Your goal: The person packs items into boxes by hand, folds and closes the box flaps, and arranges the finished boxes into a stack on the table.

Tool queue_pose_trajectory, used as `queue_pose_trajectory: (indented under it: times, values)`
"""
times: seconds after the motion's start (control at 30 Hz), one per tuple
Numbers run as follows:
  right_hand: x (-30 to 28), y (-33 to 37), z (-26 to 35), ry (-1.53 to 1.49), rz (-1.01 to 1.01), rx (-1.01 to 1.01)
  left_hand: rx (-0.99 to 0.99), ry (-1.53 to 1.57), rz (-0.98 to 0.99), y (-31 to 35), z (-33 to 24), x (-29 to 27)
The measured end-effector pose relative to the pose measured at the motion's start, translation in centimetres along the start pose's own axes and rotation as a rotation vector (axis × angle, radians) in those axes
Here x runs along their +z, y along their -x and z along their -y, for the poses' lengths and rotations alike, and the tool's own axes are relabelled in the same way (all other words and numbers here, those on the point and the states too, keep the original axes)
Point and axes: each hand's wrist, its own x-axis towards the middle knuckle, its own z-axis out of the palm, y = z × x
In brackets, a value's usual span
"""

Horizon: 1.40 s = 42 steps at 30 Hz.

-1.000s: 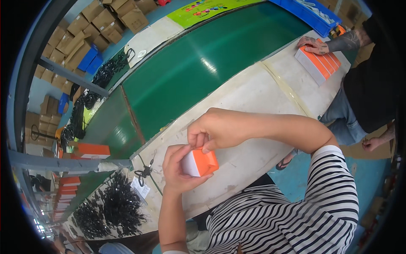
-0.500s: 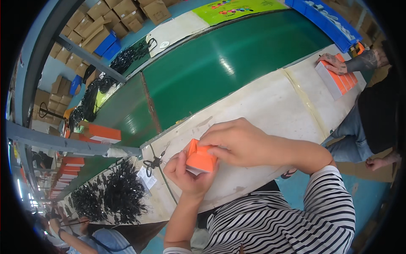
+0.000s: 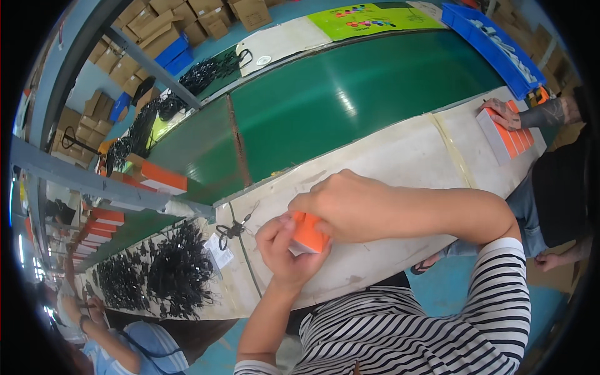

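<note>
A small orange box (image 3: 309, 232) with a white lower edge is held over the white worktop. My left hand (image 3: 279, 253) wraps round it from the left and below. My right hand (image 3: 344, 205) is closed at the far side of the box, its knuckles up and its thumb against the orange side. The right fingertips are hidden behind the hand and the box. To the left of the box, a black looped cord (image 3: 231, 231) lies on the worktop.
A pile of black cords (image 3: 181, 272) covers the worktop at left, beside a white paper slip (image 3: 218, 251). Beyond runs a green conveyor belt (image 3: 350, 100). At right, another person's hand (image 3: 502, 114) rests on orange-and-white boxes (image 3: 507, 139). A grey metal frame (image 3: 106, 187) stands at left.
My right hand has rolled over the top of the box, knuckles up. The box's top flaps stood partly open before and now look folded down. The whole view has shifted slightly.
</note>
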Motion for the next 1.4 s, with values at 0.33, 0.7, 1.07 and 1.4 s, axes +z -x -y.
queue_pose_trajectory:
  times: [0.33,0.7,1.07,1.4]
  values:
    - [1.0,-1.3,-0.3,-0.289,-0.119,-0.012,0.07,-0.121,0.153,-3.7,0.7,-3.6]
    - [-1.1,-3.2,1.3,-0.104,-0.039,-0.188,0.011,-0.086,0.206,-4.1,2.4,-6.5]
    - [-3.6,-5.2,2.0,-0.043,0.381,-0.133,0.037,-0.059,0.156,-2.9,2.0,-6.0]
    - [4.3,-2.6,0.4,-0.785,0.045,0.016,-0.13,0.116,0.135,-3.2,1.9,-6.6]
